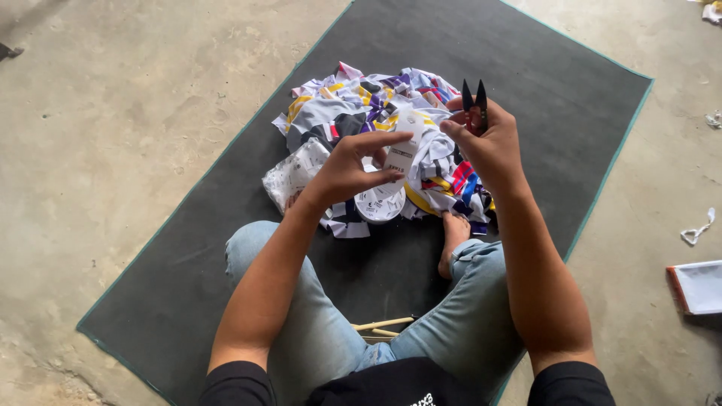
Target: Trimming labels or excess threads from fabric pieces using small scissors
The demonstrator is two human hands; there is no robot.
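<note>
1. Setting: an informal garment-finishing work area set up at floor level, more a home workshop than a factory line.
2. Floor: bare, stained concrete floor [113,113] with no furniture in view.
3. Work station: a dark grey mat [526,68] with a green edge, laid directly on the concrete (the person sits on it).
4. Material: a pile of striped garments [361,105] with paper tags [402,150].
5. Tooling: black thread snips [474,101].
6. Debris: fabric scraps [698,229] scattered on the concrete.
</note>
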